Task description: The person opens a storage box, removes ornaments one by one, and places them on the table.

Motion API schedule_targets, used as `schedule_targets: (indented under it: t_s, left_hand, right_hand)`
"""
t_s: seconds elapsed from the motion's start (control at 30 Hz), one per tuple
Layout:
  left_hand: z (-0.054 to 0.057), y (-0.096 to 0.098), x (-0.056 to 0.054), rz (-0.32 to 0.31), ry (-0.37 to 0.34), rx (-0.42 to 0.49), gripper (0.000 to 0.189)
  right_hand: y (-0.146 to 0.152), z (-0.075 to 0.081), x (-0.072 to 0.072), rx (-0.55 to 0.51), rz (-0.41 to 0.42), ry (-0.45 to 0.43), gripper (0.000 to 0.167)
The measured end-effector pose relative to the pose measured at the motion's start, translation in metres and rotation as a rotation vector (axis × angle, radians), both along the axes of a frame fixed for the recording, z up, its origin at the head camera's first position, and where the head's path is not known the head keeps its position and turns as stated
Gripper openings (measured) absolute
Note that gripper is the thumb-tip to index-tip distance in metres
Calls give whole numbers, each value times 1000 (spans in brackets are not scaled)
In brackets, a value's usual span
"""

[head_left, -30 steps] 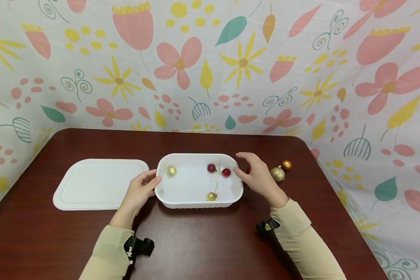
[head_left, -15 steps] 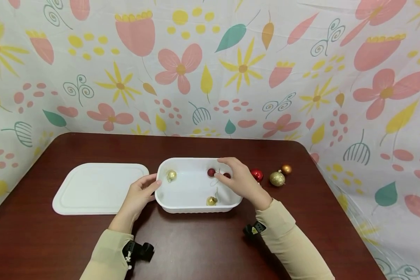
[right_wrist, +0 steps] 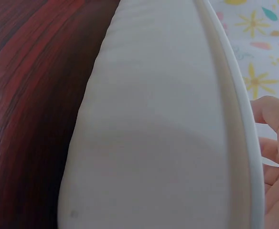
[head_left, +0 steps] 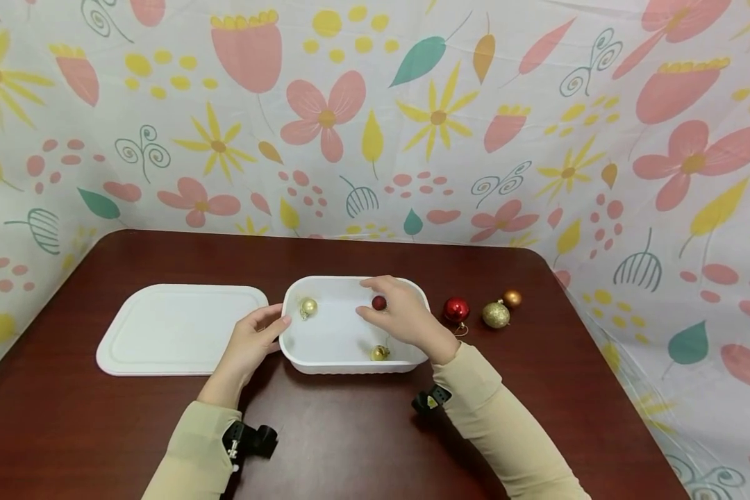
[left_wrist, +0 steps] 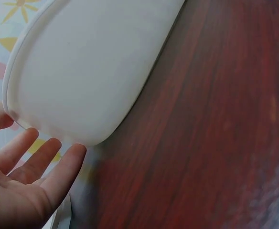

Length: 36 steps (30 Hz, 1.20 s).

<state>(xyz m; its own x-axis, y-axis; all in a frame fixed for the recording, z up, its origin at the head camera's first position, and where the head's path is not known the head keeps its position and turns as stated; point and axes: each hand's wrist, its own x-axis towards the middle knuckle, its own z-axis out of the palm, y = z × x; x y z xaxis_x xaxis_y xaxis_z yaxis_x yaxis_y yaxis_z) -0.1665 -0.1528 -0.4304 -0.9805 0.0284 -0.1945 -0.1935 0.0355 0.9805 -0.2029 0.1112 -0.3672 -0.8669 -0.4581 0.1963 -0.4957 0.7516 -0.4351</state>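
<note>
A white plastic container (head_left: 334, 366) stands in the middle of the table. My left hand (head_left: 254, 338) holds its left end, the thumb over the rim and the fingertips against the outer wall, as the left wrist view also shows. Inside lie a pale gold Christmas bauble (head_left: 308, 307) at the left, another gold bauble (head_left: 379, 353) near the front wall, and a dark red bauble (head_left: 379, 303). Over the right half reaches my right hand (head_left: 406, 312), thumb and fingers spread apart around the dark red bauble; contact cannot be told. A second dark red bauble is hidden beneath this hand.
A white lid (head_left: 181, 330) lies flat to the left of the container. On the right, a shiny red bauble (head_left: 456, 310), a glittery gold bauble (head_left: 496, 314) and a copper-gold bauble (head_left: 512, 298) rest on the brown table (head_left: 344, 430). A flowered cloth (head_left: 375, 139) hangs behind.
My right hand has moved left from beside the container's right end to over its inside, uncovering the shiny red bauble on the table. The left hand stays at the container's left end.
</note>
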Motion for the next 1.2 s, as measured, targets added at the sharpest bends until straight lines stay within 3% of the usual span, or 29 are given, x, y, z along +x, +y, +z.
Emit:
schedule_targets:
  t_s: [0.2,0.57,1.0,1.2]
  left_hand:
    - [0,0,-1,2,-7,12,47]
    - [0,2,-2,16,-13,14,46]
    - [0,-1,0,17,-8,14,46]
    - [-1,1,-1,13,-3,21,45]
  right_hand:
    - [-14,-1,-1,-25,22,-60,46]
    - [-35,2,-1,7,58,-62,46]
    - [-60,-1,-4,34,114,-157,49]
    - [-65,-5,-8,26,146,-156,48]
